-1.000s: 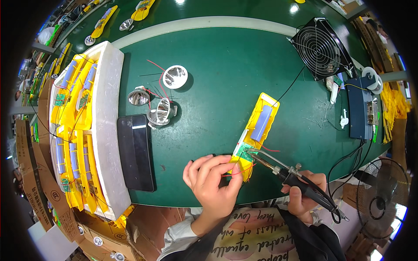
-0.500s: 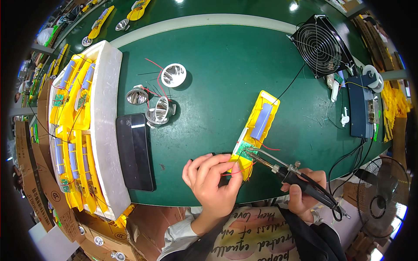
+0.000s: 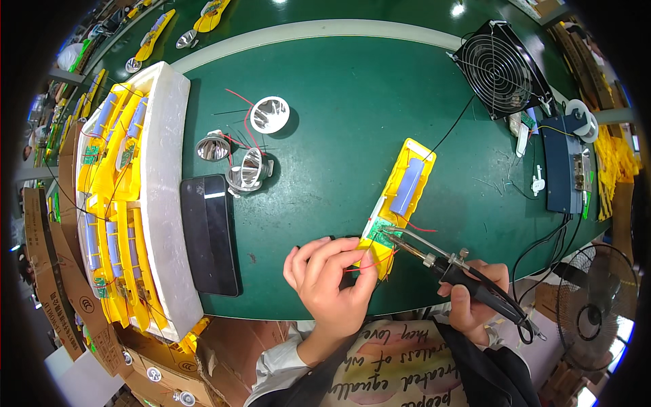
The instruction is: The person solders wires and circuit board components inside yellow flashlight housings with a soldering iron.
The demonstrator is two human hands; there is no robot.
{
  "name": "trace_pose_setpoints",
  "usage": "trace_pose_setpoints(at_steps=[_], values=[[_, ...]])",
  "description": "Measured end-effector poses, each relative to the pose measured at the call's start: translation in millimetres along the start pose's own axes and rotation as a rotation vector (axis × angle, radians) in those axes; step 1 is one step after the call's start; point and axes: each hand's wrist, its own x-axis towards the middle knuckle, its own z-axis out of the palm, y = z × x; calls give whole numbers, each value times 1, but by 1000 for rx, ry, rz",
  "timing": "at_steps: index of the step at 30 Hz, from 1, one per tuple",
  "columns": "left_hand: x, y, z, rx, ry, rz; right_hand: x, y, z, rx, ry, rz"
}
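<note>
A yellow plastic housing (image 3: 426,165) lies slanted on the table, with a blue cylindrical battery (image 3: 408,186) in its upper part and a small green circuit board (image 3: 384,233) lower down. My left hand (image 3: 332,281) is at the housing's lower left end, thumb and forefinger pinching a thin red wire (image 3: 384,262). My right hand (image 3: 478,298) grips a soldering iron (image 3: 472,285) by its black handle; a thin metal tube runs alongside its shaft. The iron's tip is at the circuit board, but exact contact is too small to tell.
On the left stands a white foam box (image 3: 166,203) of yellow housings, beside a black phone (image 3: 211,237). Several silver reflector cups (image 3: 270,115) with wires lie farther back. A black fan (image 3: 498,71) and a blue-grey box with a spool (image 3: 563,163) stand at right.
The view has shifted very slightly. Both hands, the housing and the soldering iron hold nearly the same places, with the iron's tip still at the board.
</note>
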Motion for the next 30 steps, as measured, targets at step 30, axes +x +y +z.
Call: trace_pose_setpoints(at_steps=[30], values=[[-4,3,1,46,28,25,-14,23,-37,-72,458,-107]])
